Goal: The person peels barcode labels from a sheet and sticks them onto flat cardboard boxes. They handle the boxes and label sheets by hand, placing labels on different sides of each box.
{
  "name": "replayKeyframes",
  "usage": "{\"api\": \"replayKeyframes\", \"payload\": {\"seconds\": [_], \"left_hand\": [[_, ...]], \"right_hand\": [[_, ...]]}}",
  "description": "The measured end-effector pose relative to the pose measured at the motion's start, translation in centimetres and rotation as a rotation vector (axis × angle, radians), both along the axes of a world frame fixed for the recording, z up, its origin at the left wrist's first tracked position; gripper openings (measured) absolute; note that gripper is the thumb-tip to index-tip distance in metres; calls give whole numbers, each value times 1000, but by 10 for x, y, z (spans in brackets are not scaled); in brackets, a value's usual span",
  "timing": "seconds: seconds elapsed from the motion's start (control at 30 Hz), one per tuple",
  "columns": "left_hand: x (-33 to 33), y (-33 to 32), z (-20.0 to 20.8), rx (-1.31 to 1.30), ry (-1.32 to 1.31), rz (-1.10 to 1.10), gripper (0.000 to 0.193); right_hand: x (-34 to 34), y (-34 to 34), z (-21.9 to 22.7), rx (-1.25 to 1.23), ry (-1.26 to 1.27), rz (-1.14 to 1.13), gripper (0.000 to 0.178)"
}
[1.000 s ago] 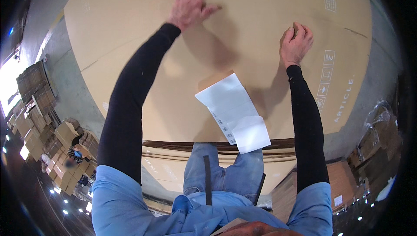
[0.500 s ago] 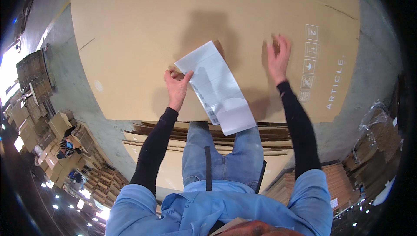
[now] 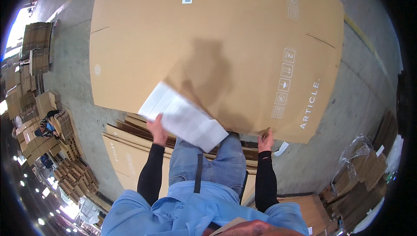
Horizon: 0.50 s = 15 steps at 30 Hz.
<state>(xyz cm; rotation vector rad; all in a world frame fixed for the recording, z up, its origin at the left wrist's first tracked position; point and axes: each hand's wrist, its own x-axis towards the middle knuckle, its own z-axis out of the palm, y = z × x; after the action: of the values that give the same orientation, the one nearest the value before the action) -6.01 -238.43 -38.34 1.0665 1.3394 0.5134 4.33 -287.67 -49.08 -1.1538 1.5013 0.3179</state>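
Note:
A large flat cardboard sheet [image 3: 217, 40] fills the upper half of the view, lying over a stack of more flattened cardboard [image 3: 130, 149]. My left hand [image 3: 157, 131] grips the near edge of a white sheet [image 3: 182, 116] that rests on the cardboard's near edge. My right hand [image 3: 266, 140] pinches the cardboard sheet's near edge at its lower right. My shadow falls across the middle of the sheet.
Concrete floor [image 3: 360, 105] surrounds the stack. Piles of folded boxes [image 3: 34, 105] stand at the left, where a person [image 3: 45, 128] crouches. More cardboard and plastic wrap [image 3: 360, 166] lie at the right. A small white label [image 3: 281, 149] lies on the floor near my right hand.
Both hands have drawn back from the sheet's middle to its near edge. My left hand took hold of the white sheet; my right hand moved down to the cardboard's edge.

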Motion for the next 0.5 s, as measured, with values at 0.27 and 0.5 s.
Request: {"api": "replayKeyframes", "payload": {"seconds": [0.27, 0.5], "left_hand": [[-224, 29, 93, 228, 292, 425, 51], [-273, 15, 105, 440, 431, 452, 45]], "right_hand": [[-2, 26, -35, 289, -140, 30, 83], [31, 41, -47, 411, -125, 49, 72]]}}
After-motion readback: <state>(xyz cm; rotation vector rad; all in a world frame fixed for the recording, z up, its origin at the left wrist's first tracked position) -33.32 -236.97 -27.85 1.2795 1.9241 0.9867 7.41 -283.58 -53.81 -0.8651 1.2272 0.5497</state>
